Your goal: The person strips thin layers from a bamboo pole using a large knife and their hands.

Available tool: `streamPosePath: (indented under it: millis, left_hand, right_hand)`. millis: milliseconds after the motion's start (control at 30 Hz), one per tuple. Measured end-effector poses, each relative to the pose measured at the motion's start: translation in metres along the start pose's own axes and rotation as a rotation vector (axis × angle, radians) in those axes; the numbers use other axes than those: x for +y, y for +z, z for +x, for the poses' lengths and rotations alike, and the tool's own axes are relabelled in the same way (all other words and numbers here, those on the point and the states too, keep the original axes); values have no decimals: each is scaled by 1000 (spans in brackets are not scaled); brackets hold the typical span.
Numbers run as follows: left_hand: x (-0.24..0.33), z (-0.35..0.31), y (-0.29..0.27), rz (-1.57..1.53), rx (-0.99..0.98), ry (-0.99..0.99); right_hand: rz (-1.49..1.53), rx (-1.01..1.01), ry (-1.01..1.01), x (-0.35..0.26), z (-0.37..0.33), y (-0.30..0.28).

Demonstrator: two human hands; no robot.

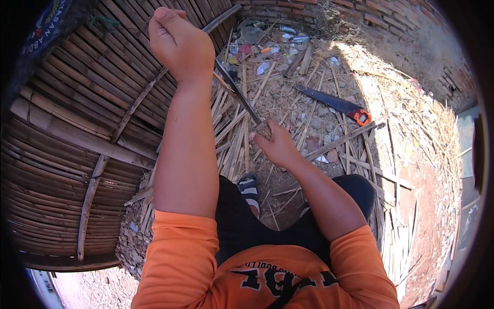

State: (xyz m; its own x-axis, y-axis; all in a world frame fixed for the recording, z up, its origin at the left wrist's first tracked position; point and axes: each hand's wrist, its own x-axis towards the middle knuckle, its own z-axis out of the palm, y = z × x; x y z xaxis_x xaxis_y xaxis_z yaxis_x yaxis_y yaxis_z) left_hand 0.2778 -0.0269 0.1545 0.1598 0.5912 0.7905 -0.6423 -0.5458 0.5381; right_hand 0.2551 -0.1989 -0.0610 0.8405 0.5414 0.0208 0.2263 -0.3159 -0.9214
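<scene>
My left hand (182,46) is raised in front of the bamboo wall, its fingers curled closed with the back of the hand toward me. Whatever is inside that grip is hidden. Lower and to the right, my right hand (279,143) is wrapped around the handle end of a machete (239,95). Its long, narrow, dark blade slants up and left until it passes behind my left hand and wrist. A pale bamboo strip (223,82) lies alongside the blade, near my left wrist; I cannot tell whether the two touch.
A handsaw (334,103) with an orange and black handle lies on the littered ground. Bamboo strips (242,147) are scattered around my sandalled foot (249,189). A slatted bamboo wall (56,123) stands close on my left. Farther off are rubbish and a brick wall (386,15).
</scene>
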Motion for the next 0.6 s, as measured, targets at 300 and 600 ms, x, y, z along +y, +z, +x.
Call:
streamPosePath:
  millis: [300, 600]
  left_hand:
    - [5, -3, 8, -161, -16, -85]
    - [0, -2, 3, -43, -5, -41]
  right_hand:
    - [221, 291, -231, -52, -23, -28]
    - [56, -6, 35, 1, -6, 1]
